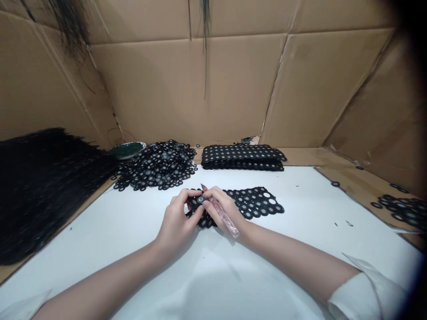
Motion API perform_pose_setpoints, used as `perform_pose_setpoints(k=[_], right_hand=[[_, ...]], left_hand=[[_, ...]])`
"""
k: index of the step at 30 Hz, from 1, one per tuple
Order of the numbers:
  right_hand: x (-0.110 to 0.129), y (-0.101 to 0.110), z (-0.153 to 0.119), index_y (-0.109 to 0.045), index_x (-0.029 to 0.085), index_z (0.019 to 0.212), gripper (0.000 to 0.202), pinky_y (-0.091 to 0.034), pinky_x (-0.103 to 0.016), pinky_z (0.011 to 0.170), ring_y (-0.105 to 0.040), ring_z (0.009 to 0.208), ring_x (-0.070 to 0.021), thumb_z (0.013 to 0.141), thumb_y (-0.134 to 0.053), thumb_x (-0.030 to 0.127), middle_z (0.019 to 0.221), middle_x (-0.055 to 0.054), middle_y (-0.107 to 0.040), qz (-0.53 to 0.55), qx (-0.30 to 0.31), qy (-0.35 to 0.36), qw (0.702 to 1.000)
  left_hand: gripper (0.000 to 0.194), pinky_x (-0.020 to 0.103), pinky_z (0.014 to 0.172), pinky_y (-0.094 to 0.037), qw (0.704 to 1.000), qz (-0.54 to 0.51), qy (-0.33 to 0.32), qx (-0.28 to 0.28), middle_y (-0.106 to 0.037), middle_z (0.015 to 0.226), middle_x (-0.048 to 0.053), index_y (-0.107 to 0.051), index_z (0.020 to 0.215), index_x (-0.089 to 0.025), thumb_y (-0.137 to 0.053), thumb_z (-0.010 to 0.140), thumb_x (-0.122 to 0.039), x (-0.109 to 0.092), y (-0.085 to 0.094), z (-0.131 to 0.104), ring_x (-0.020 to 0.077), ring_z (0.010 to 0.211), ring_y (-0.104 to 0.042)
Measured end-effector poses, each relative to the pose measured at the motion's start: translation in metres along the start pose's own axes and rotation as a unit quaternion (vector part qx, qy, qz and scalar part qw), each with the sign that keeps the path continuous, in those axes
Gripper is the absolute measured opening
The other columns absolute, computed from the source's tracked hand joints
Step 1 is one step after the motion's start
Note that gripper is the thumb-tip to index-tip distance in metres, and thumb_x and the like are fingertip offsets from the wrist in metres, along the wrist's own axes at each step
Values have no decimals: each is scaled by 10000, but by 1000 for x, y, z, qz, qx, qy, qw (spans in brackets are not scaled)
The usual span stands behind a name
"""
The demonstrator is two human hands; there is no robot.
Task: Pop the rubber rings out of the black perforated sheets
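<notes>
My left hand (pixel 178 215) pinches the left end of a black sheet of joined rings (pixel 255 202), thumb and forefinger closed around one ring. Against that same end, my right hand (pixel 225 206) is closed around a small pointed knife (pixel 227 220). Clear wrapping with red lettering covers its handle, and the dark tip points up and away from me, beside the left fingertips. The sheet lies flat toward the right, with white showing through its ring holes. Fingers hide the exact spot where the tip and the ring meet.
A heap of loose black rings (pixel 158 164) lies behind my hands, beside a green-filled bowl (pixel 128 150). Stacked ring sheets (pixel 243 155) stand at the back. Black strands (pixel 43 186) are piled left; more rings (pixel 405 209) lie right. Cardboard walls (pixel 187 89) enclose the white tabletop (pixel 300 213).
</notes>
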State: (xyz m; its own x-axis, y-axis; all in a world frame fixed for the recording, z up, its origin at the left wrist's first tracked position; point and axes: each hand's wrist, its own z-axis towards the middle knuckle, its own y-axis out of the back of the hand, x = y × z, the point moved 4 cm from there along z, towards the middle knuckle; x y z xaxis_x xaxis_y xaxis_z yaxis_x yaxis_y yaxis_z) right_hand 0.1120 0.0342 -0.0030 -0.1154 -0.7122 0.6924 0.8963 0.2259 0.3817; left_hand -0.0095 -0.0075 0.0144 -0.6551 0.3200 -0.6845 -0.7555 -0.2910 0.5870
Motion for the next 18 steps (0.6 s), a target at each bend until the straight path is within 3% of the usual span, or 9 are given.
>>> perform_pose_setpoints(k=[10, 18], right_hand=[[-3, -4, -1, -433, 205, 795, 93, -352, -284, 722, -459, 772, -150, 840, -377, 264, 820, -23, -488, 93, 4, -96, 991], [-6, -5, -2, -409, 200, 749, 102, -349, -270, 678, -444, 718, -139, 831, -382, 256, 776, -12, -478, 111, -8, -107, 988]], left_hand=[[312, 311, 711, -419, 999, -42, 7, -20, -560, 921, 42, -445, 1047, -232, -525, 746, -251, 5, 0, -2, 192, 860, -525], [323, 299, 713, -383, 999, -52, 12, 1, -543, 842, 21, -409, 1075, -233, -491, 763, -235, 1, -3, -1, 174, 802, -505]])
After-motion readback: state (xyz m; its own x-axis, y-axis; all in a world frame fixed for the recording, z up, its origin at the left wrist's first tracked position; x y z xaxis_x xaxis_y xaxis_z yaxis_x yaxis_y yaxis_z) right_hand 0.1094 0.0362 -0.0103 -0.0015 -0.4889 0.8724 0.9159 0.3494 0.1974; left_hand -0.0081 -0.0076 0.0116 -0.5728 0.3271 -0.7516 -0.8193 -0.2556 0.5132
